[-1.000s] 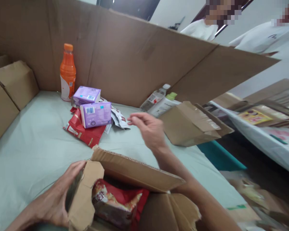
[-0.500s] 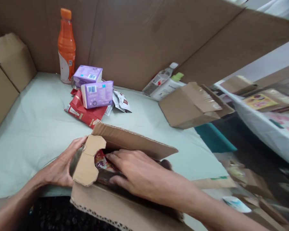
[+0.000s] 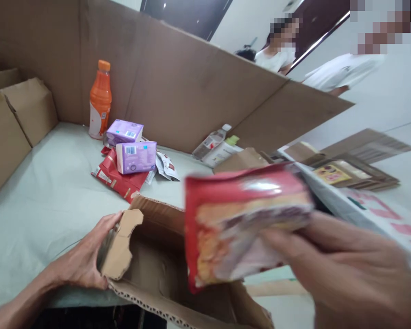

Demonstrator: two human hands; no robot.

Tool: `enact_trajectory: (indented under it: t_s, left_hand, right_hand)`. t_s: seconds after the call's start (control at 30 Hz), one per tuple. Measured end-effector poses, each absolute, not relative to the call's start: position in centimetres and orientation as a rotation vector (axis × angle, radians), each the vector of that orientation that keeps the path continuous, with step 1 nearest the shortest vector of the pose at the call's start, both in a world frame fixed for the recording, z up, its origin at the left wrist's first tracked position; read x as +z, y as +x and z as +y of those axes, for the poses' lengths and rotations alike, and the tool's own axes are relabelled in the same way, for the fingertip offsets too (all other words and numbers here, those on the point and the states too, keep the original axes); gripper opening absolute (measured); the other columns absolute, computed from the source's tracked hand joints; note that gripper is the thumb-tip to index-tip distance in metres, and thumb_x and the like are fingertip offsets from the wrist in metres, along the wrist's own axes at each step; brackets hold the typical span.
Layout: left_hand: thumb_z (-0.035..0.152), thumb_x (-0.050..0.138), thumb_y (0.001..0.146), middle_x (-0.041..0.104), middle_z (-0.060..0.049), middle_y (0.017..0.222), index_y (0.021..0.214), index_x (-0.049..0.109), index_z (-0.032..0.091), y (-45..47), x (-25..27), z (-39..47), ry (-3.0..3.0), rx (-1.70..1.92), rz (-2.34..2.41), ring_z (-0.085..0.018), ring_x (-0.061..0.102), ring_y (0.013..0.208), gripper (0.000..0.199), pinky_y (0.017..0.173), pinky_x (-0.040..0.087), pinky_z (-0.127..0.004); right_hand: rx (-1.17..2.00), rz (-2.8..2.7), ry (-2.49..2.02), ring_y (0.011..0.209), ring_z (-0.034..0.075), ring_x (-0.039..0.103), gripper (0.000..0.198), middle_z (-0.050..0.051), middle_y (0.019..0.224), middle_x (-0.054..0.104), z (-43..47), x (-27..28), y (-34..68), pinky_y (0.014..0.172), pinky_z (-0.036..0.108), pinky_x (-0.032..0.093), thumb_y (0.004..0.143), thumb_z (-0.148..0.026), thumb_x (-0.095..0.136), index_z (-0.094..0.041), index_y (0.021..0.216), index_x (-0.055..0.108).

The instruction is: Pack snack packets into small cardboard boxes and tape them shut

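Observation:
My left hand (image 3: pixel 85 260) grips the left end of an open cardboard box (image 3: pixel 157 267), thumb and fingers around its end flap. Above the box's right side, my right hand (image 3: pixel 352 265) holds a red snack packet (image 3: pixel 239 224) with a picture of orange food on it; the packet is blurred by motion. The brown inner floor of the box shows, though the packet hides its right part. Beyond the box lie two purple tissue packs (image 3: pixel 137 157), partly on a red pouch (image 3: pixel 119 178), with small white sachets (image 3: pixel 167 167) beside them.
An orange drink bottle (image 3: pixel 101 103) stands by the cardboard wall (image 3: pixel 150 77). A clear bottle (image 3: pixel 212 141) and a white bottle with a green cap (image 3: pixel 222 153) lean at the back. Cardboard boxes (image 3: pixel 23 114) stand left. Two people in white shirts (image 3: pixel 276 57) are beyond the wall.
My right hand has come up out of the box with the red packet and moved right. My left hand stays on the box end. The view has tilted up, bringing people into sight.

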State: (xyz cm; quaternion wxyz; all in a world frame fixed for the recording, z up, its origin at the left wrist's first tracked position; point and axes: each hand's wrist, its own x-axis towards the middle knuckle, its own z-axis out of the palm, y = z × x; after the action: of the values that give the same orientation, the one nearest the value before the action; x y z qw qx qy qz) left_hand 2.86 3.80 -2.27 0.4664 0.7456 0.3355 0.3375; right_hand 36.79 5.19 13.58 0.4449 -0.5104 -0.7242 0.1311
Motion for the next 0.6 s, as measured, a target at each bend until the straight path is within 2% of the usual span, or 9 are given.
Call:
enact_trajectory:
  t_s: [0.1, 0.17, 0.37, 0.5, 0.6]
  left_hand:
    - [0.046, 0.086, 0.079, 0.028, -0.013, 0.170, 0.167, 0.018, 0.037, 2.9, -2.0, 3.5, 1.782, 0.843, 0.835, -0.045, 0.031, 0.156, 0.111, 0.127, 0.030, -0.065]
    - [0.049, 0.087, 0.077, 0.028, -0.012, 0.170, 0.167, 0.017, 0.039, 2.9, -2.1, 3.5, 1.773, 0.855, 0.829, -0.046, 0.031, 0.155, 0.114, 0.127, 0.031, -0.066]
    - [0.057, 0.090, 0.075, 0.028, -0.011, 0.171, 0.167, 0.014, 0.044, 2.9, -2.5, 3.4, 1.809, 0.871, 0.836, -0.048, 0.031, 0.155, 0.120, 0.126, 0.031, -0.068]
    - [0.058, 0.089, 0.077, 0.024, -0.013, 0.173, 0.168, 0.012, 0.043, 2.7, -3.1, 3.3, 1.813, 0.835, 0.878, -0.047, 0.030, 0.157, 0.119, 0.127, 0.027, -0.068]
    - [0.065, 0.086, 0.077, 0.023, -0.014, 0.173, 0.168, 0.012, 0.042, 2.6, -3.5, 3.3, 1.810, 0.839, 0.861, -0.049, 0.027, 0.157, 0.119, 0.127, 0.026, -0.070]
  right_hand:
    - [0.219, -1.291, -1.218, 0.065, 0.022, 0.062, 0.018, 0.004, 0.079, 0.073, 8.6, 13.3, 38.5, 0.063, 0.038, 0.054, 0.074, -0.038, 0.083, -0.026, 0.085, 0.078]
    - [0.193, -1.191, -1.198, 0.070, 0.020, 0.059, 0.020, 0.002, 0.077, 0.068, 11.8, 12.4, 39.2, 0.070, 0.038, 0.052, 0.069, -0.041, 0.082, -0.024, 0.076, 0.073]
    - [0.405, -1.255, -1.445, 0.059, 0.014, 0.046, 0.037, -0.005, 0.056, 0.055, 20.6, 5.0, 39.9, 0.057, 0.029, 0.039, 0.062, -0.055, 0.078, -0.022, 0.059, 0.062]
    - [0.684, -1.322, -1.481, 0.062, 0.018, 0.061, 0.045, -0.002, 0.063, 0.068, 23.1, -1.2, 38.1, 0.060, 0.030, 0.050, 0.056, -0.063, 0.081, -0.020, 0.065, 0.069]
    - [0.771, -1.265, -1.480, 0.070, 0.023, 0.070, 0.052, 0.003, 0.077, 0.075, 23.2, -4.3, 37.6, 0.067, 0.035, 0.057, 0.063, -0.067, 0.076, -0.020, 0.083, 0.075]
